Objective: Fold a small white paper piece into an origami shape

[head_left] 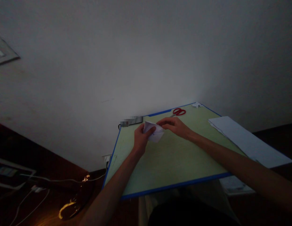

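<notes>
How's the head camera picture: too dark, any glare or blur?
Head view: dim, lower corners darkest; the green board and the folded paper, gripped by the left hand and touched by the right hand, show clearly; yellow glare at lower left; pixelated patch behind the paper.

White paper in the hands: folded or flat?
Folded. The white paper shows angled flaps and layered edges, a compact shape held between the left hand and right hand over the green board.
</notes>
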A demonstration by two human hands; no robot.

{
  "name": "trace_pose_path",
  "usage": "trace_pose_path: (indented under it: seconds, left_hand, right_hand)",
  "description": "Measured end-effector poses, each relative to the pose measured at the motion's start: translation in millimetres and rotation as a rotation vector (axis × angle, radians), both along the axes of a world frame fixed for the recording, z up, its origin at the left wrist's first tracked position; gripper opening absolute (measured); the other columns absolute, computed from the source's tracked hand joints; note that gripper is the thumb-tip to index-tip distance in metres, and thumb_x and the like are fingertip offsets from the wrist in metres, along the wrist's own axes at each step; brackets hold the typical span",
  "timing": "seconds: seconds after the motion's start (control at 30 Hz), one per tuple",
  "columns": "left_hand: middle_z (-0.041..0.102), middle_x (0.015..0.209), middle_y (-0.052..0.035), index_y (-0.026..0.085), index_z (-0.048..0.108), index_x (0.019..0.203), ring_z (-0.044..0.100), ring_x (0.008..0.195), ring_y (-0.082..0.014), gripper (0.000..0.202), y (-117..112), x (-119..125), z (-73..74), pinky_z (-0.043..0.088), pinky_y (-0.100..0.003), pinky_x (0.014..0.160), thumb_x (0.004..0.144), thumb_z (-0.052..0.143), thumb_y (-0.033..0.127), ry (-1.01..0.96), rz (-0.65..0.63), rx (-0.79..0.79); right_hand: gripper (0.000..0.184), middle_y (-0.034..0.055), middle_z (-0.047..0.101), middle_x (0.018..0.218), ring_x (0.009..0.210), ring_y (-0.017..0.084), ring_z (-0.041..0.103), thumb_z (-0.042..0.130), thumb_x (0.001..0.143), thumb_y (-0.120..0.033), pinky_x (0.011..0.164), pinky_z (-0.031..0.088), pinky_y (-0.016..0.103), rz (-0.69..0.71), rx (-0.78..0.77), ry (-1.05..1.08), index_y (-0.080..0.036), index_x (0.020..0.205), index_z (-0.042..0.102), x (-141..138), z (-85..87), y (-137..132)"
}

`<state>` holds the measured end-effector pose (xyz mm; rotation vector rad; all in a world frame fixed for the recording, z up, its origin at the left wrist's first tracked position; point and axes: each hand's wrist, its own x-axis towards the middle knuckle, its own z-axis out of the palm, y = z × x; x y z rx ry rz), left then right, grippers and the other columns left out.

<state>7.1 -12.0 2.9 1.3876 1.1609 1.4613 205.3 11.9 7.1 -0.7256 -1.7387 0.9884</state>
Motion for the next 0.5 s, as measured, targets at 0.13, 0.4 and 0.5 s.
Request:
trace_pose_path:
  seconds: [0.13, 0.4, 0.5]
  left_hand:
    - [0.071, 0.079, -0.0045, 0.013, 0.073, 0.088, 0.060, 0.068, -0.0157, 0.041, -0.3, 0.1, 0.4, 0.047, -0.027, 0.064, 0.063, 0.088, 0.042, -0.012, 0.012, 0.014]
    - [0.072, 0.078, -0.0033, 0.014, 0.077, 0.087, 0.061, 0.067, -0.0153, 0.032, -1.3, -0.1, -0.1, 0.047, -0.026, 0.063, 0.068, 0.086, 0.039, 0.050, 0.003, 0.071]
    - [0.073, 0.079, -0.0035, 0.014, 0.078, 0.088, 0.061, 0.067, -0.0163, 0.033, -1.1, -1.2, -0.1, 0.047, -0.026, 0.063, 0.068, 0.086, 0.040, 0.054, 0.013, 0.064]
  right_hand:
    - [0.034, 0.0088, 0.079, 0.102, 0.086, 0.020, 0.072, 0.070, 0.080, -0.028, 0.083, 0.056, 0.034, 0.017, 0.019, -0.039, -0.016, 0.112, 0.076, -1.8, -2.6, -2.8]
    - [0.031, 0.0077, 0.075, 0.096, 0.074, 0.014, 0.066, 0.064, 0.091, -0.032, 0.072, 0.054, 0.027, -0.092, 0.246, -0.164, -0.019, 0.116, 0.078, -5.5, -6.5, -4.6]
    - [0.031, 0.0064, 0.072, 0.092, 0.071, 0.013, 0.064, 0.063, 0.092, -0.030, 0.070, 0.053, 0.026, -0.092, 0.307, -0.194, -0.020, 0.117, 0.078, -5.0, -5.6, -5.1]
